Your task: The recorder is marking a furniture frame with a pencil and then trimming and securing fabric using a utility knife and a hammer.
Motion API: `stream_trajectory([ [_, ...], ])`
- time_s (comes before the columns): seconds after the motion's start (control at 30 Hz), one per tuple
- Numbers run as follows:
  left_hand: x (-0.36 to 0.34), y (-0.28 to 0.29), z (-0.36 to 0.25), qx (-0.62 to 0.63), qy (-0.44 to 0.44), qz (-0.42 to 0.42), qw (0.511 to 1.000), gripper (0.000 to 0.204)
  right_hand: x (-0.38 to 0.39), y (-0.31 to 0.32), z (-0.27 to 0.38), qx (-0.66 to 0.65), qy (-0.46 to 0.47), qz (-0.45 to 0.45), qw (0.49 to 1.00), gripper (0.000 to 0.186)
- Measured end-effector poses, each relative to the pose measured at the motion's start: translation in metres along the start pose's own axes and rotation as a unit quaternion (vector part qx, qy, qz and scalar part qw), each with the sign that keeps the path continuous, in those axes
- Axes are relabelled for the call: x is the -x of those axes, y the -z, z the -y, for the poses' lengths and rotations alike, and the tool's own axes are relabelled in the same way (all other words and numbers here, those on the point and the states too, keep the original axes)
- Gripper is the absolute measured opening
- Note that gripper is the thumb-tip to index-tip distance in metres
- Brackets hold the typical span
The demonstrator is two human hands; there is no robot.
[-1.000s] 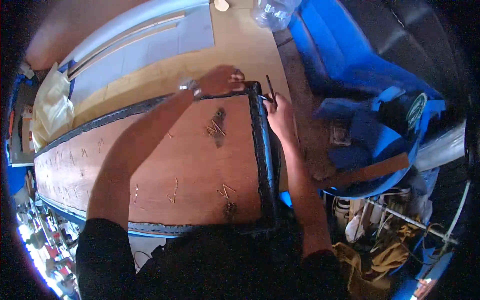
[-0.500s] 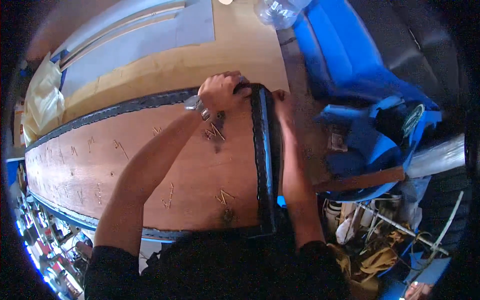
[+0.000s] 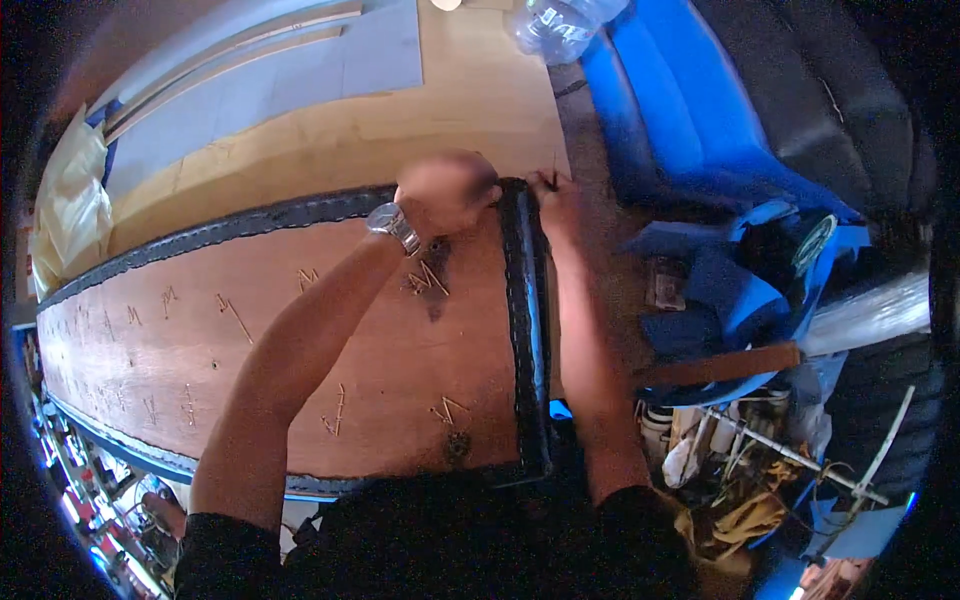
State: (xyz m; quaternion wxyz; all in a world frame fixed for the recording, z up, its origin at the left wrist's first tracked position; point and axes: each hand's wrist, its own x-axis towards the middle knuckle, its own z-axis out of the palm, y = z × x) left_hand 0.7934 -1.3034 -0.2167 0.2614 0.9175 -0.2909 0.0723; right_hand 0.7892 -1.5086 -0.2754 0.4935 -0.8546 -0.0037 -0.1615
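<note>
A long wooden panel [image 3: 380, 350] lies before me, its edges wrapped in black material [image 3: 300, 212] fastened along the rim, with a blue strip [image 3: 531, 280] at the right end. Over the panel's far right corner is my left hand [image 3: 445, 190], smeared by motion; a wristwatch [image 3: 393, 226] circles that wrist. Its fingers are too blurred to read. Just outside the same corner, my right hand [image 3: 558, 208] has its fingers bent and drawn together by the black edge. What lies between them is too small to make out.
Beyond the panel is a wooden tabletop [image 3: 490, 110] carrying a grey sheet [image 3: 370, 60] and thin strips. Clear plastic [image 3: 560, 30] sits at its far corner. Blue upholstery [image 3: 690, 110] and a pile of blue scraps [image 3: 735, 290] are on the right. Cream plastic wrap [image 3: 75, 210] hangs far left.
My left hand has shifted slightly and become more blurred. The fingers of my right hand have come up into view at the corner. The whole view has moved a little.
</note>
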Motion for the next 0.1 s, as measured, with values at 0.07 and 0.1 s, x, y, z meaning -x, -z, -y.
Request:
stream_trajectory([
  [0.07,-0.005,0.008,-0.011,0.013,0.021,0.039,0.999,0.032,-0.004,-0.008,-0.019,-0.119,-0.176,-0.003,0.977,0.019],
  [0.1,-0.007,0.016,-0.013,0.003,0.068,0.096,0.993,0.034,-0.002,-0.013,-0.017,-0.122,-0.176,0.002,0.977,0.019],
])
